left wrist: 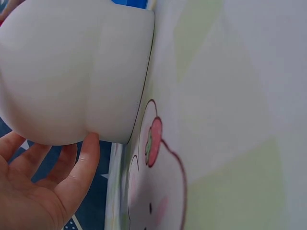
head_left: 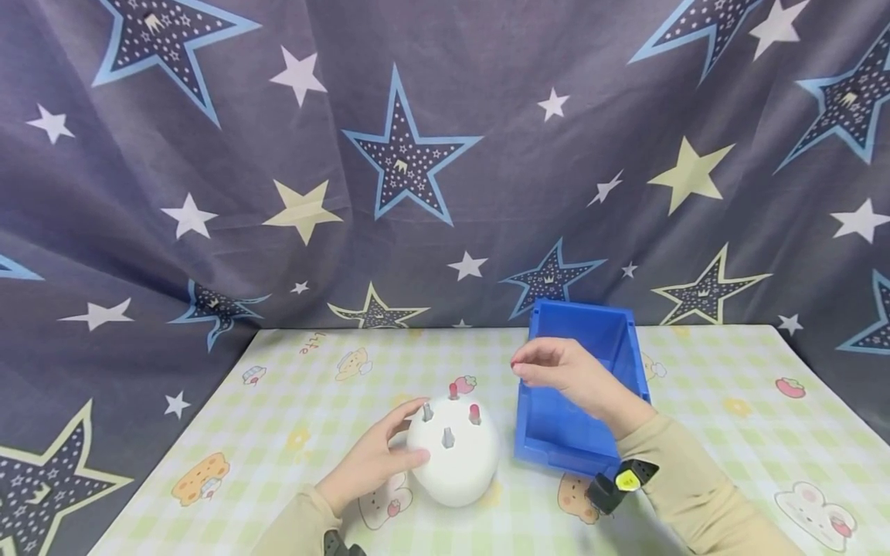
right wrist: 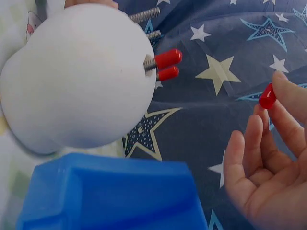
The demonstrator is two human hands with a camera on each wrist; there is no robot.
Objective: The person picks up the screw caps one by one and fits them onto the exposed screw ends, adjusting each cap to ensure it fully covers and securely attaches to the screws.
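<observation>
Steadying the dome [head_left: 455, 475] on the worktop [head_left: 264, 432] with the left hand [head_left: 378, 455], resting thumb and fingers around one side. Pinching a loose red cap [right wrist: 267, 97] between thumb and fingertip with the right hand [head_left: 577, 378], leaving the other fingers loosely bent. Holding that cap well apart from the dome, near the left rim of the bin [head_left: 563, 461] in the head view. Standing at about halfway, as a judgement: wearing seated caps [right wrist: 169, 58] on two bolts, showing the other two bare bolts [right wrist: 145, 15] uncovered. Giving no sure sign of direction, whether fitting or removing. Swelling, in the dome's case, into a smooth matt white bulge above a slightly waisted base. Rising from its top as grey, threaded metal. Shining, on the caps, as glossy red, round-ended sleeves. Presenting straight-sided, plastic-looking blue walls at the bin. Spreading pale green checks across the worktop, and soft folds through the dark starry curtain [head_left: 431, 262] behind.
</observation>
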